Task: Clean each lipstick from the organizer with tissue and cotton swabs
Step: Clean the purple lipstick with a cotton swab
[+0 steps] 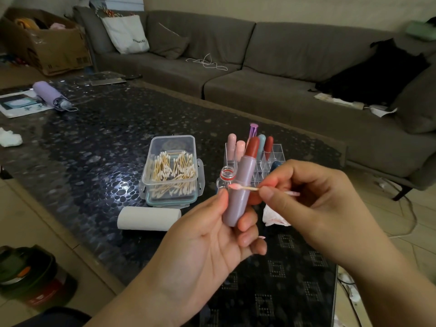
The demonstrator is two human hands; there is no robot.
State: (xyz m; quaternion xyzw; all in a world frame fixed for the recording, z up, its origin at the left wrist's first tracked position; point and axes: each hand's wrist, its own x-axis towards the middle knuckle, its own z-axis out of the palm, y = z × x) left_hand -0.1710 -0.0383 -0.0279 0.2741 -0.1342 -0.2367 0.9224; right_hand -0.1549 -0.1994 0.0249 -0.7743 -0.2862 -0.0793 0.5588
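Observation:
My left hand (212,241) grips an upright lilac lipstick (240,185) with a brick-red top, thumb on one side and fingers on the other. My right hand (313,208) pinches a cotton swab (245,188) whose pink-stained tip lies against the lilac barrel. Behind them stands the clear organizer (276,156) with several lipsticks upright in its cells. A clear box of cotton swabs (172,168) sits left of it, and a tissue roll (148,218) lies in front of the box. A crumpled stained tissue (273,217) lies under my right hand.
A small open glass bottle (228,175) stands beside the organizer. The dark pebble-patterned table (99,142) also carries a lilac folded umbrella (48,94), papers and a white tissue wad (9,138) at the left. A grey sofa (259,67) runs behind.

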